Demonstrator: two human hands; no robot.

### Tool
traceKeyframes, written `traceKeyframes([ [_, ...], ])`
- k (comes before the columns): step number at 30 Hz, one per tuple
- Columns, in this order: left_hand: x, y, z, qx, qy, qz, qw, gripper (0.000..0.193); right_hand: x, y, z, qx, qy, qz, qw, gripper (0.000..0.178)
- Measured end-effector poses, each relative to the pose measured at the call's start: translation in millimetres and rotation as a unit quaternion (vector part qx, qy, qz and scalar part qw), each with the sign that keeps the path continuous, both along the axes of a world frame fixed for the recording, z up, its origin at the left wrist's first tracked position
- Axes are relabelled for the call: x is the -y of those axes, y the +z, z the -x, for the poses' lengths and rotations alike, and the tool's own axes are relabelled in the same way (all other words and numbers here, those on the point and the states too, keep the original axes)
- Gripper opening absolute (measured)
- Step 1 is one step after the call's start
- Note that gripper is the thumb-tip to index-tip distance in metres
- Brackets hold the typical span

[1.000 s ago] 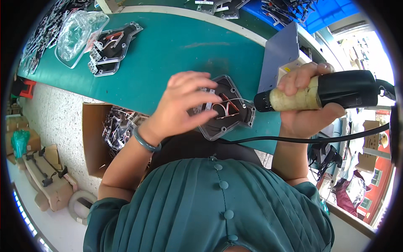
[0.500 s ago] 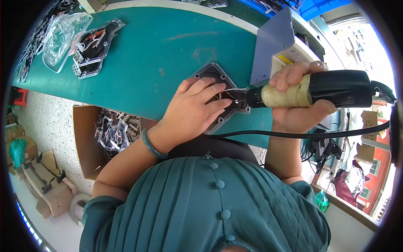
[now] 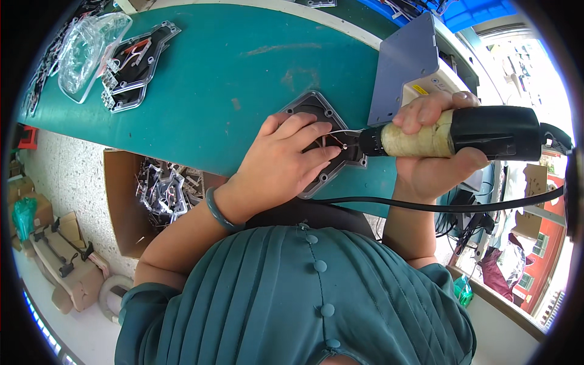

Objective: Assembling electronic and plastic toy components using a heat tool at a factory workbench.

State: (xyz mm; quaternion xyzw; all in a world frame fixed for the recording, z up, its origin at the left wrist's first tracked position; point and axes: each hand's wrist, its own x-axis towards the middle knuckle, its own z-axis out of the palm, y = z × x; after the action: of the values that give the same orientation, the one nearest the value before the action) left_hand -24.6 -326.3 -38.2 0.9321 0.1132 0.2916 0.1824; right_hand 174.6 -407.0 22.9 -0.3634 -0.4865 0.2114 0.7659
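Under the left fingers (image 3: 319, 157), whose grip I cannot tell, lies a dark angular plastic housing (image 3: 309, 106); the right fingers (image 3: 412, 121) clasp a black, cream-wrapped cylindrical tool (image 3: 496, 131), apparently being positioned; next calls for steady aim

Speckled pale floor (image 3: 70, 161), green-topped workbench (image 3: 207, 91).

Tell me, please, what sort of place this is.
Probably an assembly or repair workshop: a corded tool in the right hand, a wired housing on the workbench, and a cardboard box of parts.
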Motion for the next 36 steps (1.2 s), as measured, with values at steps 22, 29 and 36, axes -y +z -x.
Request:
traceKeyframes([
  [22,-10,8,2,-0.004,-0.029,0.004,1.0,0.026,-11,20,24,0.085,-0.002,0.07,0.994,0.078],
  [29,-18,3,10,-0.039,-0.118,0.071,0.99,0.031,43,51,-37,-0.006,-0.08,-0.179,0.98,0.081],
  [36,-13,6,-3,-0.03,-0.113,0.028,0.993,0.049,13,40,-61,-0.052,-0.136,-0.124,0.982,0.052],
])
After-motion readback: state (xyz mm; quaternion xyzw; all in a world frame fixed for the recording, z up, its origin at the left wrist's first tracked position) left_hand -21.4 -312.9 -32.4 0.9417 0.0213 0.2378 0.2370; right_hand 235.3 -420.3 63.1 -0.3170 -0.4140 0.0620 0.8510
